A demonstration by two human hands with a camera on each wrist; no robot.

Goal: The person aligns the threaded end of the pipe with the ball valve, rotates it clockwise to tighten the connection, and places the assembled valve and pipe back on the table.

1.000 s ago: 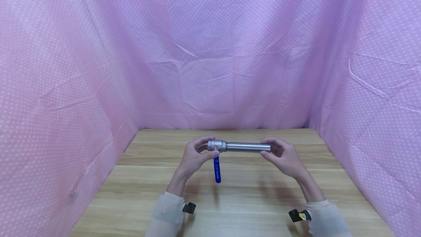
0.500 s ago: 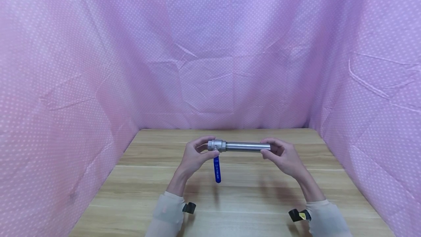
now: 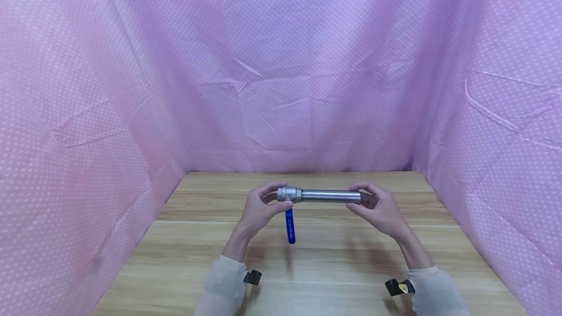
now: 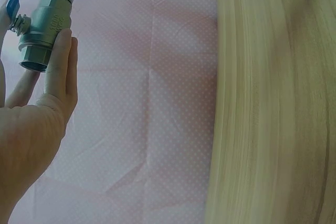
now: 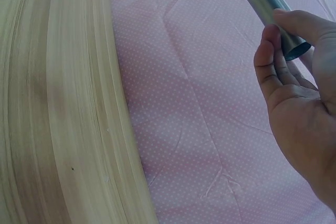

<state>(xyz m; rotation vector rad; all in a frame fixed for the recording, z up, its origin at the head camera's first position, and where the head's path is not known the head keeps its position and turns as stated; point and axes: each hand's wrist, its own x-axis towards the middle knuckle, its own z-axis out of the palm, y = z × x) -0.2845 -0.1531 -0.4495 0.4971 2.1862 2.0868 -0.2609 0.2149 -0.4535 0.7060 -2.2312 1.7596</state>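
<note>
A metal ball valve [image 3: 291, 194] with a blue lever handle [image 3: 290, 228] is held above the table by my left hand [image 3: 259, 210], thumb on the near side by the stem and fingers on the far side. From the valve's right end a steel pipe [image 3: 329, 196] runs level to the right. My right hand [image 3: 382, 212] pinches the pipe's free end between thumb and fingers. Threads show where the pipe meets the ball valve [image 4: 44, 32] in the left wrist view. The right wrist view shows the hollow open end of the pipe [image 5: 294, 48].
Below the hands lies a wooden table [image 3: 325, 272]. Pink dotted cloth [image 3: 281, 111] hangs behind it and along both sides. Each wrist wears a small black camera, one on the left [image 3: 252, 277] and one on the right [image 3: 398, 287].
My right thumb and fingers have shifted slightly on the pipe's end. The left hand and the ball valve stay where they were.
</note>
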